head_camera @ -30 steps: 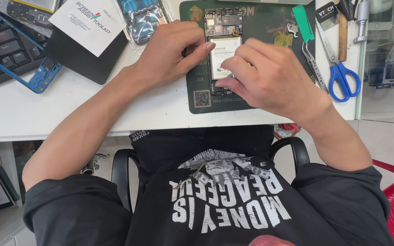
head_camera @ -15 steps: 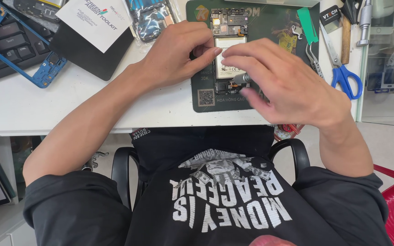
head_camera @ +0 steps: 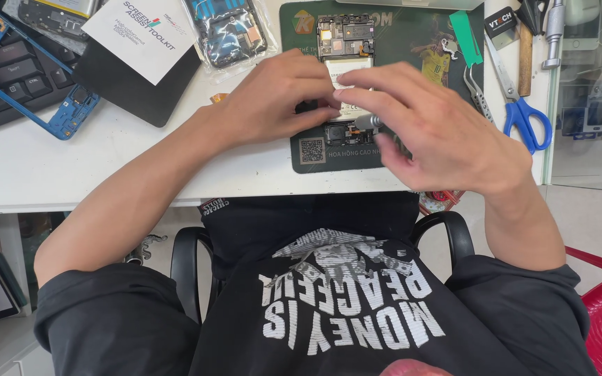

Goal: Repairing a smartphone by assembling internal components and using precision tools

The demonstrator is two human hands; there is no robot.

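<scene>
The right hand (head_camera: 447,132) has lifted off the opened phone (head_camera: 346,76), fingers apart, pinching a small metal tool (head_camera: 369,122); the left hand (head_camera: 280,97) stays pressed on it, curled.

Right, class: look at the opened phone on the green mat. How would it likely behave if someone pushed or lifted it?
The opened phone lies flat, so it would probably slide, not roll or tip. Its back is off, with boards and battery exposed, so it is likely fragile; lift it by the edges. The left hand rests on it and the right hand holds a small metal tool there; loose parts might shift.
</scene>
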